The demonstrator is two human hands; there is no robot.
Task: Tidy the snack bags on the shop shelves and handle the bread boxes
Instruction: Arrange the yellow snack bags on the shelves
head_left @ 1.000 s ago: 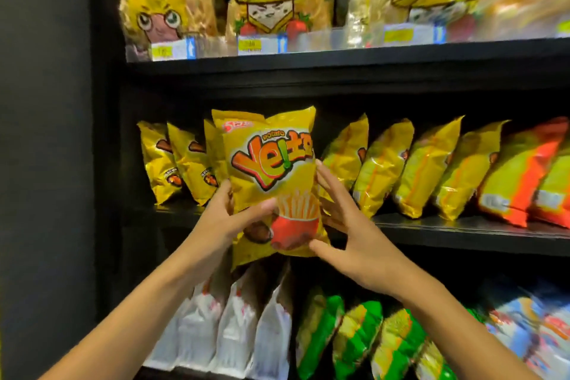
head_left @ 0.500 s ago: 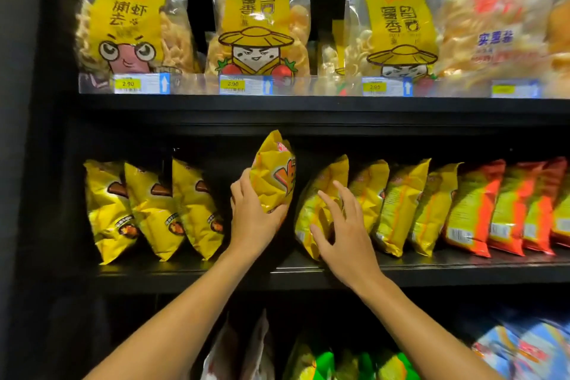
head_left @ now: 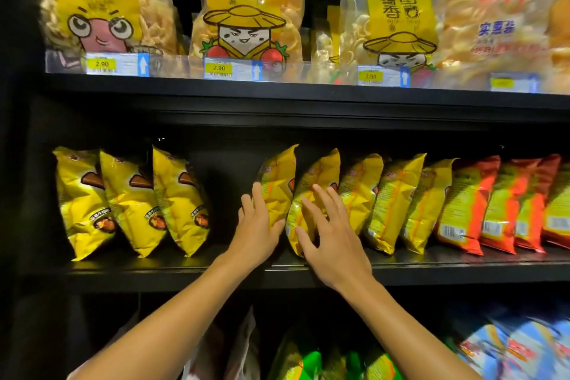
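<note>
Yellow bag [head_left: 277, 191] between neighbouring bag [head_left: 320, 182] and gap.

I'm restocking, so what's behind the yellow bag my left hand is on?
Behind the yellow bag under the left hand only dark shelf back shows; the bag hides anything directly behind.
</note>
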